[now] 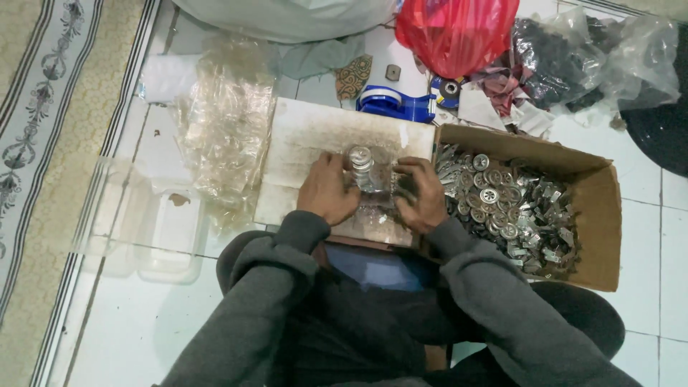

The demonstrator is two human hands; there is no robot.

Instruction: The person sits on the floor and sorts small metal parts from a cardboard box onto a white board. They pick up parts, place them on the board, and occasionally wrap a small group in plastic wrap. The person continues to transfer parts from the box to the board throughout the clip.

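My left hand (pixel 327 190) and my right hand (pixel 423 195) meet over a worn whitish board (pixel 308 136) on my lap. Between them they hold a small clear plastic bag (pixel 373 178) filled with round silvery metal parts. My left fingers pinch the bag's left side, while my right fingers close on its right side. A stack of those round parts shows at the bag's top (pixel 360 158). Grey sleeves cover both arms.
A cardboard box (pixel 598 215) at my right holds several silvery metal discs and clips. A pile of clear plastic bags (pixel 226 129) lies left of the board. A clear plastic tub (pixel 154 229), blue tape dispenser (pixel 398 104), red bag (pixel 455 32) and rug edge (pixel 43 143) surround me.
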